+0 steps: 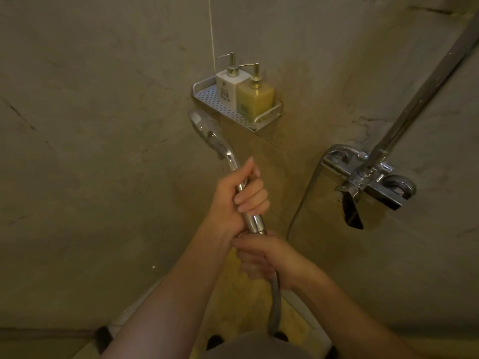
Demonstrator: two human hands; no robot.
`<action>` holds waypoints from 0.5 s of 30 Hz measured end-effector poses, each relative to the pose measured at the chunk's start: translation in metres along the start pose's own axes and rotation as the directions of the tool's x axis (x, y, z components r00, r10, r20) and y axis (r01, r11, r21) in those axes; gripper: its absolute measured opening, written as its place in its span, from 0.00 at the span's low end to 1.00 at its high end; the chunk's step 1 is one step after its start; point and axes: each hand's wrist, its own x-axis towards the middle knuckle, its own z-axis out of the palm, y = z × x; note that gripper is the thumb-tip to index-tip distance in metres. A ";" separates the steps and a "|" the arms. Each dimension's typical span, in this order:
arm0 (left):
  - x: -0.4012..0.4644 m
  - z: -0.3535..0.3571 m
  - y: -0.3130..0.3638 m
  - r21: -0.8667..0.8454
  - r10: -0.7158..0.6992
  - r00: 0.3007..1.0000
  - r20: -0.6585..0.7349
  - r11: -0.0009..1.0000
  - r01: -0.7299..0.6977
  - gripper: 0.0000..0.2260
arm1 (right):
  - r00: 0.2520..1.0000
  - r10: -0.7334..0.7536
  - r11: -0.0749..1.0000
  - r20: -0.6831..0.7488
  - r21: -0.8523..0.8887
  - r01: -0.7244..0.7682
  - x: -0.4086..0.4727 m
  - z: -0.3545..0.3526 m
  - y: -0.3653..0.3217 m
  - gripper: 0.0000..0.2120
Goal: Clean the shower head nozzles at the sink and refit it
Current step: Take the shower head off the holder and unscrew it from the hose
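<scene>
Wall point(90, 125): grey, mottled, fills the left half of the frame; a second wall meets it at a corner just right of centre.
Shower head point(207, 136): chrome, centre of frame just below the shelf, face turned left and partly away; handle runs down and right into the hands.
Left hand point(241, 195): centre of frame, wrapped round the handle, fingers curled tight over it, thumb along the far side.
Cord point(212, 35): thin, pale, hangs down the corner from the top edge to behind the shelf.
Shelf point(223, 104): perforated metal, fixed in the corner, upper centre.
White bottle point(228, 86): pump top, on the shelf, left of the pair.
Yellow bottle point(256, 98): pump top, touching the white one on its right.
Right hand point(269, 257): just below the left hand, fingers closed round the joint where handle meets hose; thumb and fingertips at the chrome nut.
Hose point(276, 301): ribbed metal, drops from under the right hand toward the bottom edge; another stretch climbs the right wall to the tap.
Tap point(370, 177): chrome mixer on the right wall, right of centre, knob at its right end.
Riser pipe point(425, 92): chrome, slants from the tap to the upper right corner.
</scene>
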 end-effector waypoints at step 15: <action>-0.001 -0.002 -0.033 0.670 0.513 0.680 -0.525 0.741 -0.042 0.11 | 0.789 -0.424 0.760 -0.445 -0.649 0.042 0.016 -0.021 0.009 0.13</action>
